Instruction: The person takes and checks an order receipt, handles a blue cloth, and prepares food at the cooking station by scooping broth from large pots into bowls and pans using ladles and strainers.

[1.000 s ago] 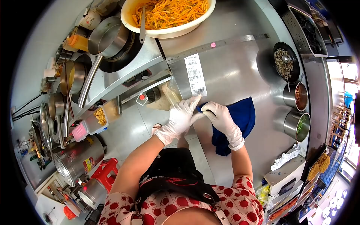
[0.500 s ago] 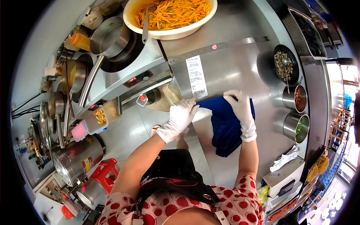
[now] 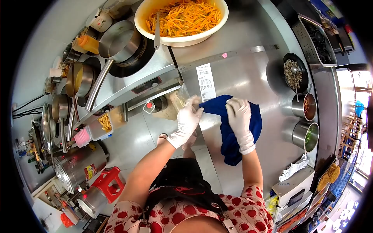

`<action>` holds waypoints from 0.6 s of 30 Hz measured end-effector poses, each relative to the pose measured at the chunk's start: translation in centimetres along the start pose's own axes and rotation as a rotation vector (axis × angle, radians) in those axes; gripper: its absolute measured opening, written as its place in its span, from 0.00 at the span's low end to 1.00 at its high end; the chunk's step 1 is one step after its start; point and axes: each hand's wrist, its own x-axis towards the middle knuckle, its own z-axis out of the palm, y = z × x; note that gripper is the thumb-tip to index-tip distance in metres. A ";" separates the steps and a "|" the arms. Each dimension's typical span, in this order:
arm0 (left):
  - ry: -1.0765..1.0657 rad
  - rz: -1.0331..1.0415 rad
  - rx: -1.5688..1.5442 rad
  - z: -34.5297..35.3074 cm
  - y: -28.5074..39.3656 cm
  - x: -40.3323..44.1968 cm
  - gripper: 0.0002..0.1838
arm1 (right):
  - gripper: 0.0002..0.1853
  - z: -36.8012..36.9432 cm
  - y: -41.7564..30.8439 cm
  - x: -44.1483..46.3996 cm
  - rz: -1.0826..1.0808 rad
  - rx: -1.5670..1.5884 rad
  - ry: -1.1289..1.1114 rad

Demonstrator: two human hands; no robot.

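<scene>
A dark blue cloth (image 3: 236, 128) lies bunched on the steel counter, its narrow corner pointing left. My right hand (image 3: 240, 120), in a white glove, rests on the cloth with fingers curled into it. Beside the left corner is my gloved left hand (image 3: 187, 121), thumb and fingers apart; whether it still touches the cloth is hard to make out. A printed receipt (image 3: 205, 83) lies flat on the counter just beyond the cloth.
A big cream basin (image 3: 186, 40) of orange shreds with a spoon stands at the back. Pots such as a long-handled saucepan (image 3: 119, 40) fill the left stove. Along the right edge sit a black pan (image 3: 294, 72) and two steel pots (image 3: 305, 106).
My left hand has shifted slightly left and its thumb and fingers have parted near the corner. My right hand has moved a little left and curled over the cloth, whose upper edge has spread.
</scene>
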 end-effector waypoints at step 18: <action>-0.166 0.085 0.461 -26.3 -19.4 -20.8 0.15 | 0.07 2.3 -19.0 -2.0 -0.224 0.009 -0.203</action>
